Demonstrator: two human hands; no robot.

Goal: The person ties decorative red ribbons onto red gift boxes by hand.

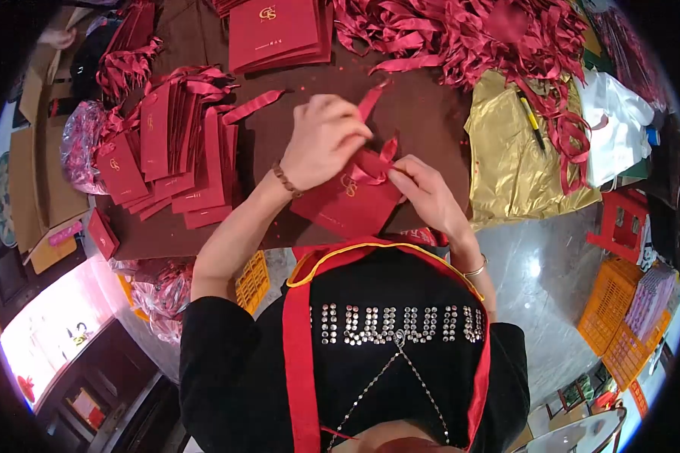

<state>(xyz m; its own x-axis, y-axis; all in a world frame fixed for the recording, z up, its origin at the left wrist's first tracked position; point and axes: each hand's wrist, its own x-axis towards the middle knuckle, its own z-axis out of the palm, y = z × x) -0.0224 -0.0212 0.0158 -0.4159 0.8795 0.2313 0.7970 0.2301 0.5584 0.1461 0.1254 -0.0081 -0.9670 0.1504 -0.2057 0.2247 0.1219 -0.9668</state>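
Observation:
A small red paper gift bag (pixel 349 198) with gold print lies tilted at the table's front edge, before my chest. A red satin ribbon (pixel 372 100) runs from its top edge, with a loop and loose ends standing up. My left hand (pixel 329 137), a beaded bracelet at its wrist, is curled above the bag with its fingers pinched together on the ribbon; the fingertips are partly hidden. At the bag's upper right corner, my right hand (pixel 428 192) pinches the ribbon loop and bag edge between thumb and fingers.
Stacked red bags (pixel 177 151) with ribbons stand on the left of the brown table (pixel 272 143). Another stack (pixel 276 34) is at the back. A heap of red ribbons (pixel 499 38) and gold foil wrapping (pixel 502 166) with a yellow-black pen (pixel 533 123) lie right. Orange crates (pixel 608 302) stand on the floor.

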